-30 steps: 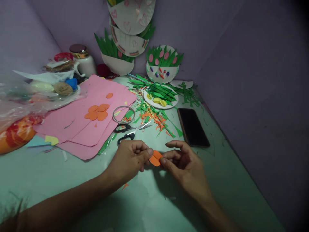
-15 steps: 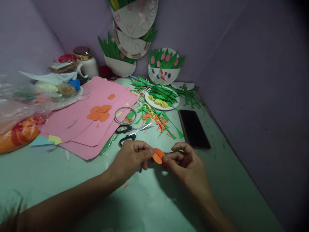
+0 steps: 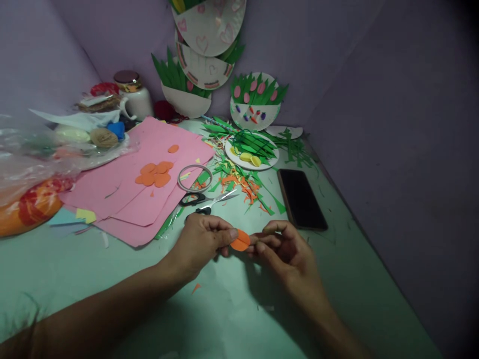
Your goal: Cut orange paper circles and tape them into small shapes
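L hand: left hand [image 3: 202, 242] pinches the near-left edge of the piece betw. thumb & forefinger.
R hand: right hand [image 3: 294, 259] half curled, fingertips at the piece's right edge; can't tell if they grip or only touch.
Oval: small bright-orange paper oval [image 3: 240, 241], dark line across its middle (prob. a crease), held up betw. both hands over the pale-green tabletop [image 3: 224, 319].
Slip risk: R contact looks light, so L pinch may be the main hold; if it loosens, the oval could drop.
Crease risk: thin paper; uneven pull or a hard press could skew the line, bend or tear the edge.
Scissors: black-handled metal scissors [image 3: 212, 202], blades apart, just beyond L hand & partly hidden by it; a careless fwd reach could meet the tips.
Ring: grey round ring [image 3: 195, 191], prob. a tape roll, behind the scissors; both sit betw. L hand & the flat orange paper oval pile [image 3: 154, 175] on pink paper sheets [image 3: 112, 184].
Phone: black rectangular phone [image 3: 302, 199], just past R hand; could get knocked.
Scraps: green & orange paper scraps [image 3: 245, 187], in the way to the round white plate [image 3: 254, 168]; a dropped oval could get lost there, same colour.
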`<move>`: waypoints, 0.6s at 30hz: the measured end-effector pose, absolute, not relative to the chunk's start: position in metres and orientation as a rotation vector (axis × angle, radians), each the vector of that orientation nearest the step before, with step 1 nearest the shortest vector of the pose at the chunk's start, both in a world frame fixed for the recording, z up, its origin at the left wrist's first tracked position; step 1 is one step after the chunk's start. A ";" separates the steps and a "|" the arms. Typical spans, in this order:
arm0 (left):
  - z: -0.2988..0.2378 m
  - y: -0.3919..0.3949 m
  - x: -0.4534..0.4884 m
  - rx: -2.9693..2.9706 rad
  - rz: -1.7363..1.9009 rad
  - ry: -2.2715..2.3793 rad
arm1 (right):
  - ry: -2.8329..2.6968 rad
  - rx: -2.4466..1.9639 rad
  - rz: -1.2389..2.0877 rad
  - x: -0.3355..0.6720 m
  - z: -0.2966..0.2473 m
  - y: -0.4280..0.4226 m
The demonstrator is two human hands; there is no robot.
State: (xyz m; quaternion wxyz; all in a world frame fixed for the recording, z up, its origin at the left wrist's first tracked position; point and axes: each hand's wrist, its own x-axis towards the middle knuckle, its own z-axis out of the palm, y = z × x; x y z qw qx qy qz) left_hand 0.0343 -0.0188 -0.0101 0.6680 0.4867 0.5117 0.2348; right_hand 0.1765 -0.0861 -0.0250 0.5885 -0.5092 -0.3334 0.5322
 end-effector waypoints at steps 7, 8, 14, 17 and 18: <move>-0.009 -0.019 0.034 0.986 0.594 1.166 | -1.037 -1.255 1.117 0.173 -0.027 -0.087; -0.008 -0.019 0.034 0.992 0.590 1.161 | -1.055 -1.275 1.100 0.173 -0.027 -0.087; -0.009 -0.021 0.034 1.067 0.547 1.102 | -0.985 -1.384 1.066 0.176 -0.023 -0.083; -0.012 -0.021 0.031 1.094 0.526 1.033 | -0.919 -1.426 1.066 0.177 -0.022 -0.083; -0.012 -0.021 0.031 1.085 0.523 1.001 | -0.899 -1.439 1.063 0.177 -0.022 -0.083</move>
